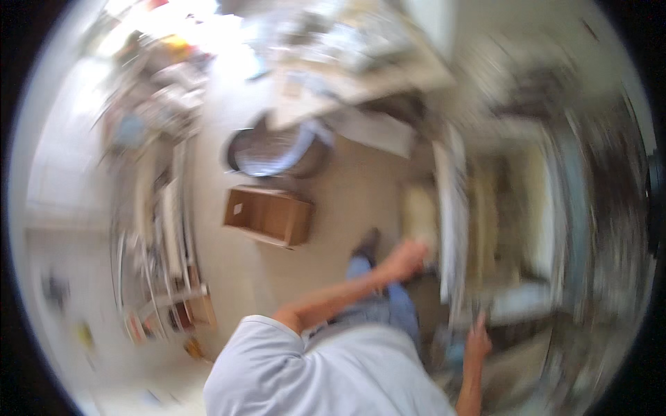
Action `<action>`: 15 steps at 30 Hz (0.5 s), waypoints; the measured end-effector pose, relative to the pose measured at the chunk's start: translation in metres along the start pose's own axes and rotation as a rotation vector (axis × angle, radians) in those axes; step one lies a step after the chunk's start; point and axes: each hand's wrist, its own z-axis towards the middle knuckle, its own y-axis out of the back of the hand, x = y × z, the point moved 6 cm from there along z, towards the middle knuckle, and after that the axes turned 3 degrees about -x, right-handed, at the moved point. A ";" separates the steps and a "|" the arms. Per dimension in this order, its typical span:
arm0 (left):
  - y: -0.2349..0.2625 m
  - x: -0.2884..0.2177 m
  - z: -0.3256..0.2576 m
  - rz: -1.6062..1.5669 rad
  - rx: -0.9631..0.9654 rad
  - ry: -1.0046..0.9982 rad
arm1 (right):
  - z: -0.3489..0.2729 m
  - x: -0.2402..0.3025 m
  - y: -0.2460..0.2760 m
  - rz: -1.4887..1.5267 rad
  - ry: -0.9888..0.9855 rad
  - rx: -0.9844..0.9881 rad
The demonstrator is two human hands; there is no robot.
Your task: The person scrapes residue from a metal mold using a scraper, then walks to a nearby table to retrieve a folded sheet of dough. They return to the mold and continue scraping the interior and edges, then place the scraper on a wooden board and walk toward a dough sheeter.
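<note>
My left hand (409,258) is stretched across my body toward the right, over my leg and beside a pale upright panel or frame edge (451,229). It looks bunched, but motion smears its fingers, and I cannot make out anything in it. Lower right, my right hand (479,340) is raised beside the lower corner of a large pale rectangular frame (513,305). One finger seems to point up toward that frame; whether they touch is too blurred to tell. Inside the frame stand yellowish strips or boards (482,215).
An open brown box (270,215) lies on the floor ahead, with a round dark tub (274,149) behind it. A table (388,76) piled with blurred items stands beyond. Long boards and a rack (166,222) line the left side. Stacked material (610,194) fills the far right.
</note>
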 end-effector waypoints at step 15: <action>-0.035 -0.129 -0.097 -1.010 1.070 -0.054 | -0.463 0.168 -0.381 0.622 -1.464 -0.701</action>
